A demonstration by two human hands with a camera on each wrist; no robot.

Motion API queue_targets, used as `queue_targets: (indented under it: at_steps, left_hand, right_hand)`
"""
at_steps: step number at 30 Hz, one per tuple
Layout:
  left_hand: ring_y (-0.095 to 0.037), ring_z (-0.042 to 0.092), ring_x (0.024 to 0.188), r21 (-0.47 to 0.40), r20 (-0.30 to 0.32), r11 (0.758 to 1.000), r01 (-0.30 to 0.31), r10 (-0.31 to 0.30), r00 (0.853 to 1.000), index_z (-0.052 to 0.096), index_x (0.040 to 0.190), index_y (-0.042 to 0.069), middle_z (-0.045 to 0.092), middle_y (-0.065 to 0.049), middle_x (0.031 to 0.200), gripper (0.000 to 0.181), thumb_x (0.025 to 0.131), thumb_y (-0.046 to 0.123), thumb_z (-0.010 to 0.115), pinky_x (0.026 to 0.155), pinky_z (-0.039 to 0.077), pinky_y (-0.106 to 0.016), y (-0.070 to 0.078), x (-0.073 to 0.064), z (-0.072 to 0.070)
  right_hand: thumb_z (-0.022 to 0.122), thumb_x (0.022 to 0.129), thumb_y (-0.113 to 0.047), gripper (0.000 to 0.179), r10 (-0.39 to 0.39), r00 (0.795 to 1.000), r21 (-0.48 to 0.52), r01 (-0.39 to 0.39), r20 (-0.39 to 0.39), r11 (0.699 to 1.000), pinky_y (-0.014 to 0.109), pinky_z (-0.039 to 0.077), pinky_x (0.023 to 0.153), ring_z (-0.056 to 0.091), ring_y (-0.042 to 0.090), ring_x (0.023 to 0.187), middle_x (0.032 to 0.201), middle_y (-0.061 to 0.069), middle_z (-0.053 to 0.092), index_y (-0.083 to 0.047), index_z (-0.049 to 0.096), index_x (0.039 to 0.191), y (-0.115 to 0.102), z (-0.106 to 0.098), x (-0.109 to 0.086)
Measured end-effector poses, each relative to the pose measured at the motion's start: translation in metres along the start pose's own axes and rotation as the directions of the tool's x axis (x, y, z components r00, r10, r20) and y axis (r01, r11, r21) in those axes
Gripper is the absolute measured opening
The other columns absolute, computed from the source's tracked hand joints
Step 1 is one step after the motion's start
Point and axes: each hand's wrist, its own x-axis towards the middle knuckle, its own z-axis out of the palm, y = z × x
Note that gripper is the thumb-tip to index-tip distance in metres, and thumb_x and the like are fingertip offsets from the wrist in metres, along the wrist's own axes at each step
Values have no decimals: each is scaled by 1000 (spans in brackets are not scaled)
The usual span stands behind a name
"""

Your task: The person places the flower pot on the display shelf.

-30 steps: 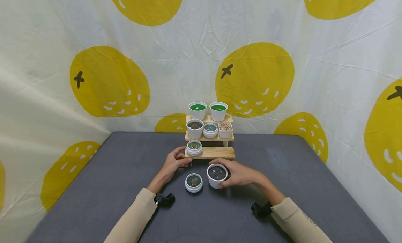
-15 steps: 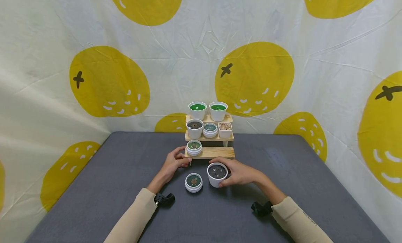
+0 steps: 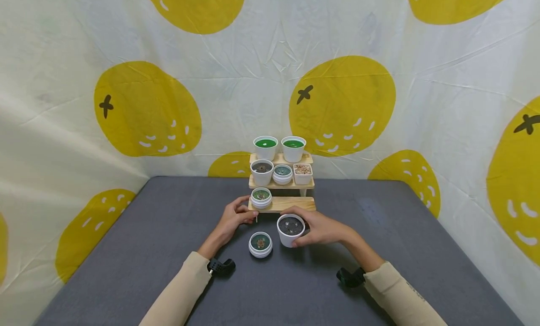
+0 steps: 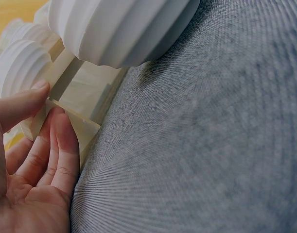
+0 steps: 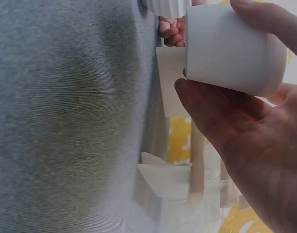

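Note:
My right hand (image 3: 322,228) grips a white cup (image 3: 285,238) with dark grey, pale-flecked contents, thumb and fingers round its sides. In the right wrist view, a gap shows between the cup (image 5: 231,48) and the grey tabletop. The cup is upright, just in front of a three-tier wooden stand (image 3: 295,204). My left hand (image 3: 233,217) pinches the front left corner of the stand's lowest shelf, thumb above and fingers below in the left wrist view. A ribbed white jar (image 3: 261,198) with a green top stands on that shelf's left end.
On the middle shelf are a cup (image 3: 261,173), a small ribbed jar (image 3: 282,174) and a square pot (image 3: 302,174) of pale bits. Two green-filled cups (image 3: 266,148) stand on top. Another ribbed jar (image 3: 260,245) sits on the table between my hands. A patterned curtain (image 3: 253,96) hangs behind.
My right hand has raised the white cup a little and brought it slightly closer to the stand. The left hand has kept its place on the shelf corner.

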Motion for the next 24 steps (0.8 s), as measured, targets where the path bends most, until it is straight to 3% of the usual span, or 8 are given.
queue_targets:
  at_steps: [10, 19, 24]
  left_hand:
    - [-12, 67, 78, -3, -11, 1000, -7, 7, 1000, 47, 151, 7, 71, 2, 83, 71, 89, 9, 80, 71, 59, -27, -1, 0, 0]
    - [-13, 67, 75, -22, -8, 1000, -11, 11, 1000, 47, 151, 7, 70, 2, 82, 70, 88, 7, 79, 69, 59, -26, 1, -2, 1]
    - [-13, 66, 75, -31, -6, 999, -16, 15, 1000, 47, 151, 6, 70, 2, 81, 70, 88, 5, 79, 69, 59, -26, 2, -3, 1]
  right_hand:
    - [88, 81, -30, 76, -45, 999, -50, 44, -29, 998, 36, 46, 101, 56, 21, 119, 136, 5, 60, -14, 51, 146, -10, -13, 9]
    - [89, 82, -23, 75, -19, 999, 31, 21, -39, 999, 40, 51, 99, 61, 23, 116, 137, 5, 61, -19, 50, 146, -19, -28, 15]
    - [89, 82, -21, 76, -27, 998, 26, 29, -65, 999, 36, 51, 98, 60, 22, 115, 137, 7, 60, -16, 51, 147, -19, -34, 20]
